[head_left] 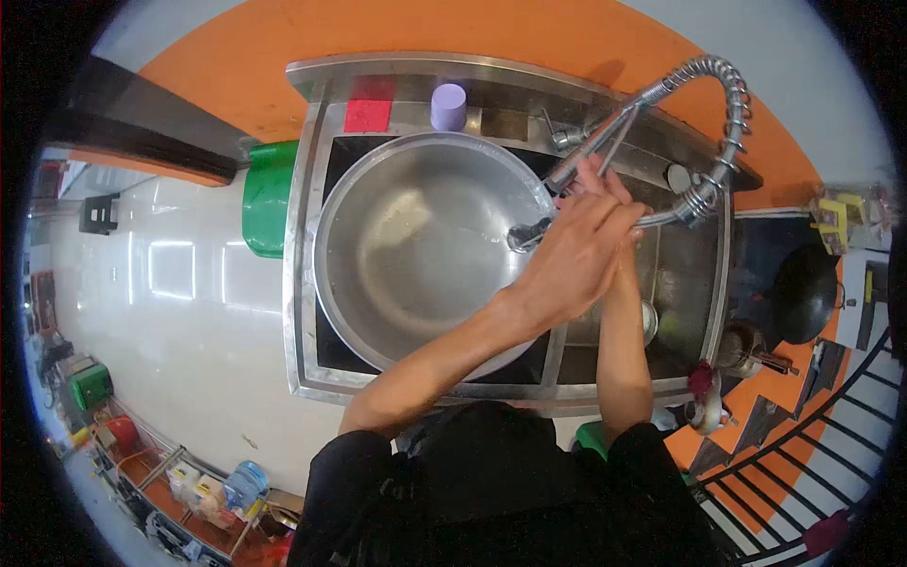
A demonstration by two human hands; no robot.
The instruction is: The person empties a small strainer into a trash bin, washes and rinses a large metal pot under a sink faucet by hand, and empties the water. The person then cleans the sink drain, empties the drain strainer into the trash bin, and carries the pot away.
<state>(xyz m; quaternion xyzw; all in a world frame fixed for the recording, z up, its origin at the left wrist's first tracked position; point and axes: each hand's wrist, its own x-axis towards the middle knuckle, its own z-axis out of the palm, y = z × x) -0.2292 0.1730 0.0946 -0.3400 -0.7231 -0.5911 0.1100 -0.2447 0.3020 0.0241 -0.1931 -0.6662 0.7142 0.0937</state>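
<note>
A large metal pot [364, 326] stands over the left part of the sink unit, with a shallow sheen of water inside. My left hand [572, 255] reaches across from the left and closes over the handle of a spring-hose spray faucet. Its spray head [522, 236] points over the pot's right rim, and the coiled hose [735, 113] loops up and back. Partly behind the left hand is my right hand [603, 180]. Its bent fingers are at the lower end of the faucet's thin support rod [621, 137]; its palm is hidden.
A steel sink basin [694, 293] lies right of the pot. On the back ledge are a purple cup [449, 107] and a red cloth-like square [367, 116]. A green bin [267, 200] stands at the left, and a black wok [803, 295] hangs at the right.
</note>
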